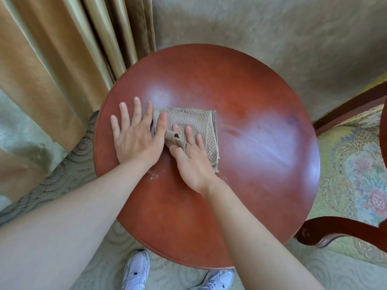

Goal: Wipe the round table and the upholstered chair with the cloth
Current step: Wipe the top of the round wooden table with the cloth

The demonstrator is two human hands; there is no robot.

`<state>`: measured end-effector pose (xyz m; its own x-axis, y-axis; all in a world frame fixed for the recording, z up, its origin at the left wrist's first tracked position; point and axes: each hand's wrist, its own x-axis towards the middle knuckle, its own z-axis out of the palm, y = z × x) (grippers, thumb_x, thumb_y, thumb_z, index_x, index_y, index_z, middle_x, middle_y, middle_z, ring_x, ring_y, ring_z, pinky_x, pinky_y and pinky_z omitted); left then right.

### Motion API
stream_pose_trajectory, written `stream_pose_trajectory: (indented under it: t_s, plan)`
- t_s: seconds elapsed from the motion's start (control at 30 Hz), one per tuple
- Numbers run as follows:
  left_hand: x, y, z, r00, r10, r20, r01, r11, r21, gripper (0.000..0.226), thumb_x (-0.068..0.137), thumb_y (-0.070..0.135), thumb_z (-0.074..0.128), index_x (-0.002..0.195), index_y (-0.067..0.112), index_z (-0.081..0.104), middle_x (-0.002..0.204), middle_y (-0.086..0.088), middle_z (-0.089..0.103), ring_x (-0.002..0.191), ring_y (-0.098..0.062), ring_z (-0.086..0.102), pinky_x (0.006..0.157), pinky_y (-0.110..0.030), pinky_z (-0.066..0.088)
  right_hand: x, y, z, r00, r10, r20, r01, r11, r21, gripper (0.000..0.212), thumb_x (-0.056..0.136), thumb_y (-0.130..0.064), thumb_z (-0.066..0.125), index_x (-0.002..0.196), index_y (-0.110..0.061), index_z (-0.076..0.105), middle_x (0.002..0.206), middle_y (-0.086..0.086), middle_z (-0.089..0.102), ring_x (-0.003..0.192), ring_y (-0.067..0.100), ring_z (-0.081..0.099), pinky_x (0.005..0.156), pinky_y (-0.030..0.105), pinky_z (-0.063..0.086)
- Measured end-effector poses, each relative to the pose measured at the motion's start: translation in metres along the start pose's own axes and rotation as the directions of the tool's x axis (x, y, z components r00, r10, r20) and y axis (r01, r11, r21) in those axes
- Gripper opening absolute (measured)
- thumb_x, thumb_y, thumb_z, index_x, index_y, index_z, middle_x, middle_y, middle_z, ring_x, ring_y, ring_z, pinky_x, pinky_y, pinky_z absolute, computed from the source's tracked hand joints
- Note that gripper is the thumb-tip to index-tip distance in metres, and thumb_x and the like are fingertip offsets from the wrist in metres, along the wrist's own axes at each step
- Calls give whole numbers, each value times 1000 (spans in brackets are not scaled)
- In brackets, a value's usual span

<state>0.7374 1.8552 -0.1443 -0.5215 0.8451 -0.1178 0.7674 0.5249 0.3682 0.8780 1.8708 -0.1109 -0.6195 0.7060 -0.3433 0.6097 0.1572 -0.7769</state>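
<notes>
- The cloth (188,130), folded to a rough rectangle, lies flat on the round counter (240,91), left of centre and toward the curtain side.
- Right hand (191,162) rests palm-down on the cloth's near portion, fingers spread on the fabric; a rolled corner of cloth stands up between thumb and forefinger. Not clenched.
- Left hand (136,132) lies flat and open on bare wood just beside the cloth's left edge; only its thumb overlaps the fabric. It holds nothing.
- The two hands sit close together, almost touching at the rolled corner.
- Long axis of the fold runs from the person outward, roughly in line with the right forearm.
- Unwiped ground lies to the right: a broad dull sheen and smears between the cloth and the upholstered chair (354,164).
- Crumbs (152,175) sit just near of the hands, between the wrists.
- Judgement: the right hand is placed to drive the next stroke; the chair appears untouched.
</notes>
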Motion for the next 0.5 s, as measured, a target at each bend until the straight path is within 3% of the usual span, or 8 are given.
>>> stream_pose_trajectory:
  t_s: [0.07,0.1,0.17,0.23,0.3,0.4,0.5]
  plan:
    - [-1,-2,-1,1000,22,-6,-22,1000,16,95,84,77,-18,160,32,18,170,3,7,156,-26,-5,125,-49,-4,-15,-4,5,999,53,-3,-52,993,110,49,101,-41,24,115,-87,17,138,-48,-12,106,-39,-32,90,-3,-24]
    - [-1,-4,-1,999,35,-3,-35,999,25,94,85,77,-17,160,32,18,170,3,7,156,-26,-5,125,-49,-3,-24,-3,9,994,109,-4,-107,979,171,46,99,-46,25,118,-87,18,137,-52,-11,113,-35,-32,95,3,-22]
    - [-2,-6,-3,999,51,9,-51,998,32,93,86,77,-16,160,33,16,170,4,6,156,-25,-6,125,-49,-2,-41,2,18,979,203,-29,-188,945,268,47,96,-51,28,140,-68,22,149,-44,-6,136,-16,-24,103,18,-13]
    - [-2,-6,-3,999,52,16,-52,998,29,92,85,78,-17,160,33,14,170,4,3,156,-24,-9,125,-48,-5,-56,0,28,986,162,-46,-144,952,271,49,97,-46,27,137,-72,17,144,-51,-7,139,-16,-22,106,14,-15]
    - [-2,-5,-2,998,53,21,-53,998,24,92,85,78,-16,160,33,12,170,4,1,155,-24,-11,124,-48,-7,-66,-4,43,999,28,-33,-25,996,88,55,98,-37,22,139,-73,12,147,-47,-7,138,-16,-26,110,14,-21]
    - [0,-7,-1,998,62,14,-62,998,21,93,85,78,-16,160,33,13,170,3,2,155,-24,-10,124,-48,-8,-76,-2,71,996,-28,-84,7,971,-240,61,95,-34,21,156,-36,19,161,-21,-5,148,8,-24,119,35,-18]
    - [0,-9,0,998,68,6,-68,997,29,90,87,78,-13,160,32,14,170,3,2,156,-25,-9,125,-49,-6,-79,-1,84,993,-51,-111,3,916,-402,65,95,-35,28,157,-20,20,166,-7,2,152,26,-14,121,48,-8]
